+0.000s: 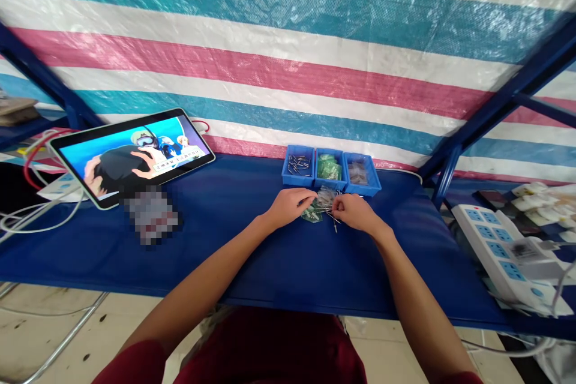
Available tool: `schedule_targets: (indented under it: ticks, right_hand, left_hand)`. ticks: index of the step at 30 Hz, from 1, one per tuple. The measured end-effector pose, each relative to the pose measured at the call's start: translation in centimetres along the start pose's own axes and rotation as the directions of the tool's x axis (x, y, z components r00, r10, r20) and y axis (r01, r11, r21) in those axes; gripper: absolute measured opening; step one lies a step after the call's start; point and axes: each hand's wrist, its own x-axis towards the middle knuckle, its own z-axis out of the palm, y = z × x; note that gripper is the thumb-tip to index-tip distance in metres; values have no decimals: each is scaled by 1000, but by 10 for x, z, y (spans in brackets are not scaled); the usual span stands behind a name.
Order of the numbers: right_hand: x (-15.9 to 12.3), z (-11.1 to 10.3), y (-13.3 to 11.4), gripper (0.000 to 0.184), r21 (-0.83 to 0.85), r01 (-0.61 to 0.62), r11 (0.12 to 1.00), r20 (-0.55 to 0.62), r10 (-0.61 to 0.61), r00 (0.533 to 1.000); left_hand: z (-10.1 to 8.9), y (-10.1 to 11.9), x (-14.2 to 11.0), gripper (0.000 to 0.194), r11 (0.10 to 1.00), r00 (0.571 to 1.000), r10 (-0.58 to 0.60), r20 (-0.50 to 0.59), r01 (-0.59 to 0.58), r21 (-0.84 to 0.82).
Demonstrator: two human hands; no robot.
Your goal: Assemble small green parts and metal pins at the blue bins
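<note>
The right hand (pixel 355 211) curls its fingers in over loose metal pins (pixel 335 227); the left hand (pixel 289 206) bends loosely beside green packets (pixel 311 215). From here I can't tell what either grips, or how tightly. Just beyond sit three blue bins (pixel 297 180); farther left, a lit tablet (pixel 135 153).

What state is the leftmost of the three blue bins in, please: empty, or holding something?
It is holding something: several thin metal pieces lie inside the leftmost blue bin, below its rim.
</note>
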Motion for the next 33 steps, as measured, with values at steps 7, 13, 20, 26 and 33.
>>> schedule_targets:
  ticks: [7, 13, 20, 26, 33]
  right_hand:
    - [1, 4, -3, 3, 458, 70, 886, -329, 95, 940]
    - [1, 6, -14, 21, 917, 152, 370, -238, 199, 951]
    - [4, 13, -16, 26, 951, 165, 262, -223, 209, 952]
    - [5, 15, -18, 25, 931, 130, 341, -214, 221, 951]
    - [7, 17, -16, 32, 895, 120, 429, -231, 218, 948]
  left_hand:
    - [4, 1, 1, 24, 996, 989, -88, -119, 85, -26]
    - [13, 4, 4, 25, 926, 945, -286, -160, 229, -301]
    - [17, 11, 9, 32, 656, 863, -502, -63, 332, -678]
    - [20, 12, 11, 30, 571, 811, -576, -101, 311, -760]
    - [21, 11, 9, 28, 644, 847, -518, -123, 291, -707]
